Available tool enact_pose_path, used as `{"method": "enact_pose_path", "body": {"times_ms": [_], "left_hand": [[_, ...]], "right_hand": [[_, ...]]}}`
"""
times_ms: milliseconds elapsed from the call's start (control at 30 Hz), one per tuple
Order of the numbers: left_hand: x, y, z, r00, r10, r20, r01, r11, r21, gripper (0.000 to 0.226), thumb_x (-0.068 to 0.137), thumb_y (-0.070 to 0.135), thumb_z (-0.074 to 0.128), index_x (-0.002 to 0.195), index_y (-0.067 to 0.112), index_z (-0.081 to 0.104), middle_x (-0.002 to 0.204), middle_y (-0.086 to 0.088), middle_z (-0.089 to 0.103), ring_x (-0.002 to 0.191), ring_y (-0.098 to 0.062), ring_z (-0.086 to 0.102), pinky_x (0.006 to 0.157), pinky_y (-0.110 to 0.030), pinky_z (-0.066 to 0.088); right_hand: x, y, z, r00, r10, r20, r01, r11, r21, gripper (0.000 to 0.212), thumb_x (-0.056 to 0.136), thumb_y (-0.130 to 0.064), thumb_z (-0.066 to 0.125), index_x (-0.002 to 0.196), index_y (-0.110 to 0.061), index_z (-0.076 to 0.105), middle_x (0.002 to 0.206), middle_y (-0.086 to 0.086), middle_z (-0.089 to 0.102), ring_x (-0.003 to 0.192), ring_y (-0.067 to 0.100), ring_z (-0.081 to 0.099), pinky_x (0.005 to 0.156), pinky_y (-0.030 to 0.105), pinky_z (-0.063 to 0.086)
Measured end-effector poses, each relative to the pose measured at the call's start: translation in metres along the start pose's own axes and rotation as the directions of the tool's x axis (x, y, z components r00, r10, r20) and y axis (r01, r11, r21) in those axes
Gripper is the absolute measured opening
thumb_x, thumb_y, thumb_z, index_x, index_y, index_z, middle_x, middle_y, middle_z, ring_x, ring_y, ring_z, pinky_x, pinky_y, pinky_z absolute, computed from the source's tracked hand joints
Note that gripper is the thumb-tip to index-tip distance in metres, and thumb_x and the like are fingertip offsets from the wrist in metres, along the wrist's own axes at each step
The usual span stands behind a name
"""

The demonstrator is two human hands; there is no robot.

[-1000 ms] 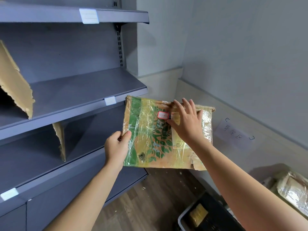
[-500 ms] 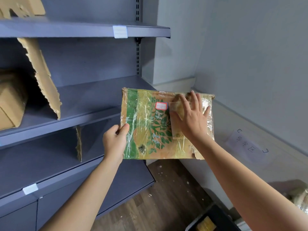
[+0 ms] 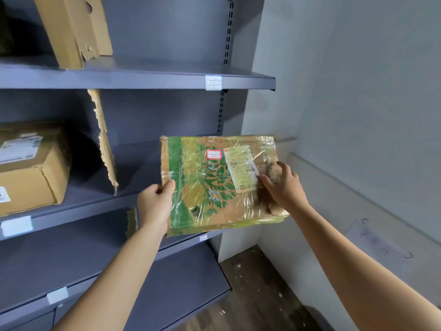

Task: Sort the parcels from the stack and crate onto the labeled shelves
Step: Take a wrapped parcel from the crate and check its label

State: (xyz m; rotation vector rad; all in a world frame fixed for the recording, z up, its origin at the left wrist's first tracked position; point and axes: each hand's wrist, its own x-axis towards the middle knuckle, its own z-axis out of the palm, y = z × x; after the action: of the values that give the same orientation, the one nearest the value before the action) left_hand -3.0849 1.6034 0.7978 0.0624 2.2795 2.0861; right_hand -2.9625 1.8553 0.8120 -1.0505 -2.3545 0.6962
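Observation:
A flat cardboard parcel with green leaf print, wrapped in clear film, carries a small red-edged sticker and a white shipping label. I hold it up in front of the grey shelving. My left hand grips its lower left edge, thumb on the front. My right hand presses on its right side with fingers spread, beside the shipping label. The parcel's far edge sits at the level of the middle shelf, at that shelf's right end. White label tags are stuck to the shelf edges.
A brown box lies on the middle shelf at the left. A torn cardboard divider stands upright on that shelf. Another torn carton stands on the upper shelf. A wall ledge with a handwritten paper sign runs along the right.
The view has tilted up and the parcel has risen towards the middle shelf. My right hand has slid from the parcel's centre to its right side, uncovering the shipping label.

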Motion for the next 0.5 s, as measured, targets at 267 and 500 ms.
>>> {"method": "enact_pose_path", "body": {"times_ms": [267,500], "left_hand": [[0.032,0.005,-0.008,0.992,0.122,-0.007,-0.121,0.987,0.104,0.030,0.092,0.021,0.061,0.120,0.026,0.052,0.099,0.010,0.061,0.087,-0.014,0.059,0.076,-0.031,0.045],[0.054,0.009,-0.008,0.968,0.206,0.141,-0.228,0.959,0.168,0.083,0.071,0.030,0.085,0.140,0.033,0.039,0.138,0.013,0.048,0.125,-0.008,0.048,0.106,-0.032,0.039]], "right_hand": [[0.031,-0.022,0.022,0.989,-0.145,0.024,0.143,0.987,0.079,0.053,0.087,-0.048,0.065,0.130,-0.020,0.052,0.131,0.015,0.052,0.118,0.030,0.053,0.094,0.036,0.044],[0.081,-0.033,0.030,0.868,-0.385,0.312,0.323,0.917,0.234,0.062,0.077,-0.037,0.081,0.132,-0.024,0.056,0.141,0.000,0.037,0.121,0.013,0.048,0.096,0.011,0.030]]}}
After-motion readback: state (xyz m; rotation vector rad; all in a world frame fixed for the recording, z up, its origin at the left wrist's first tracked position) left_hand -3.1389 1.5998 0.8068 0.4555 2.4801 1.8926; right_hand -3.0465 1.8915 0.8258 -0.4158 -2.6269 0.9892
